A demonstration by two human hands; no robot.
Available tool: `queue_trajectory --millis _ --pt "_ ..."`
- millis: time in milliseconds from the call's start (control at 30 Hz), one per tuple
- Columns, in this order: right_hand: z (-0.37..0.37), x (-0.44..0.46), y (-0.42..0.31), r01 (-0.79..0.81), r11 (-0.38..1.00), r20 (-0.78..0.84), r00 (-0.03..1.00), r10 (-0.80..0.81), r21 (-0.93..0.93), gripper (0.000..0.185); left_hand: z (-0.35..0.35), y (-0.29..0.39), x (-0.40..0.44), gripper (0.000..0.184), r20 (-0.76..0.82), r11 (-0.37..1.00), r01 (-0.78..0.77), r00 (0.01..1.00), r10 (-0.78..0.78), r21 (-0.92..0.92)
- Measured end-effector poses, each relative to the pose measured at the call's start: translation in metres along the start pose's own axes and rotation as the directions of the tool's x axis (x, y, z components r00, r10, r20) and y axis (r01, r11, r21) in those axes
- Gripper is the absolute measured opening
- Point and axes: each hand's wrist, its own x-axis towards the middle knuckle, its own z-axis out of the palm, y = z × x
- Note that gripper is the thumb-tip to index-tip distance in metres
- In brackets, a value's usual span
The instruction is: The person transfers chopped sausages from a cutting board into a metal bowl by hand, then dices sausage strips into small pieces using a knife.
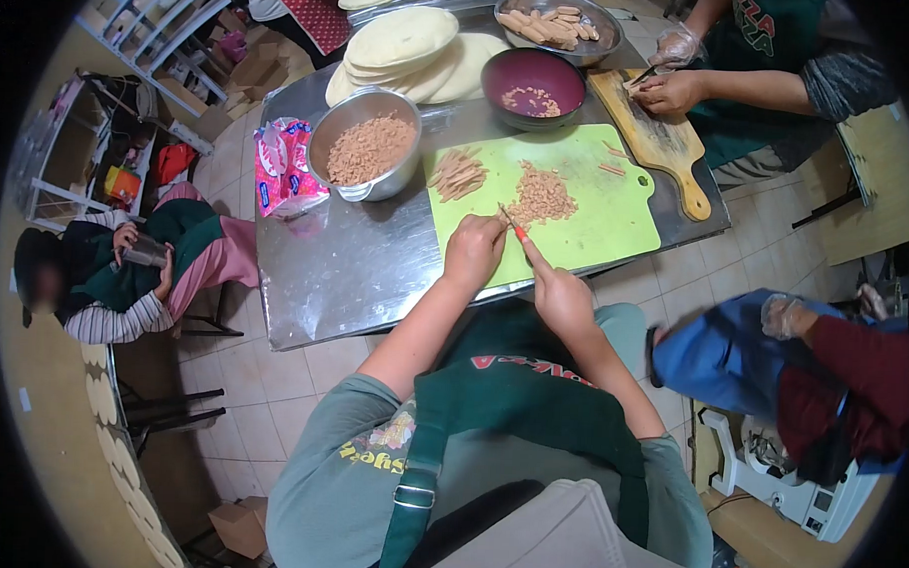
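My right hand [564, 300] grips a small knife [519, 230] by its red-orange handle, with the index finger stretched along it. Close by, my left hand [476, 253] is closed, its fingertips pressed together at the blade; what they hold is too small to make out. Both hands are over the front of a lime-green cutting board [601, 234]. On the board, a heap of chopped sausage [544, 193] lies just beyond the knife. Sausage strips [458, 174] are bunched at the left, and a few loose strips [612, 168] lie at the right.
Left of the board stand a metal pot [351, 190] of chopped sausage and pink packets [283, 168]. Behind are a purple bowl [507, 71], stacked round flatbreads [403, 37] and a metal bowl [603, 49] of sausages. A co-worker's hands [671, 91] work at a wooden board [679, 152].
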Motion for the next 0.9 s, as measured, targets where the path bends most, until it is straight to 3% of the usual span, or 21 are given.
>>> queue_trajectory --millis 67,133,267,367,433,567,667,733,867,900 --pt "0.002 -0.002 0.003 -0.032 0.999 0.044 0.999 0.032 0.004 0.053 0.000 0.001 0.000 0.005 -0.002 1.000 0.009 1.000 -0.009 0.001" --pt "-0.003 -0.014 0.006 0.016 0.994 -0.038 0.999 -0.012 0.105 0.049 0.001 0.000 0.000 0.005 0.010 1.000 0.011 1.000 -0.011 0.011" --pt "-0.011 -0.033 0.005 0.013 0.998 -0.038 0.999 -0.010 0.059 0.047 0.002 -0.002 0.000 0.004 -0.020 1.000 -0.008 1.000 0.008 -0.009" --pt "-0.019 -0.028 0.001 -0.083 0.983 0.036 0.996 0.078 0.166 0.047 0.002 -0.001 0.001 0.005 -0.016 1.000 0.000 1.000 0.000 0.007" --pt "-0.015 -0.022 0.000 0.033 0.986 -0.102 0.995 -0.017 0.163 0.045 0.002 -0.001 0.000 0.006 -0.018 1.000 -0.005 1.000 0.005 -0.006" --pt "-0.011 -0.013 -0.001 0.050 0.988 -0.092 0.995 -0.037 0.145 0.047 0.001 0.000 0.000 0.005 0.016 1.000 0.012 1.000 -0.013 0.011" --pt "-0.013 -0.005 -0.006 0.022 0.997 -0.038 0.999 -0.019 0.075 0.048 0.000 0.000 0.001 0.005 0.028 1.000 0.018 0.999 -0.018 0.012" --pt "-0.019 0.006 -0.013 -0.095 0.995 0.141 0.986 0.090 0.032 0.047 0.001 0.001 0.001 0.008 -0.017 0.999 0.006 1.000 -0.006 -0.034" --pt "-0.010 0.013 -0.006 -0.130 0.986 0.185 0.977 0.111 0.099 0.047 -0.001 0.003 0.002 0.006 -0.008 0.999 0.015 1.000 -0.016 -0.039" --pt "-0.008 0.007 -0.003 -0.078 0.988 0.121 0.991 0.062 0.136 0.048 0.000 0.003 0.001 0.005 -0.023 0.999 0.005 1.000 -0.006 -0.038"
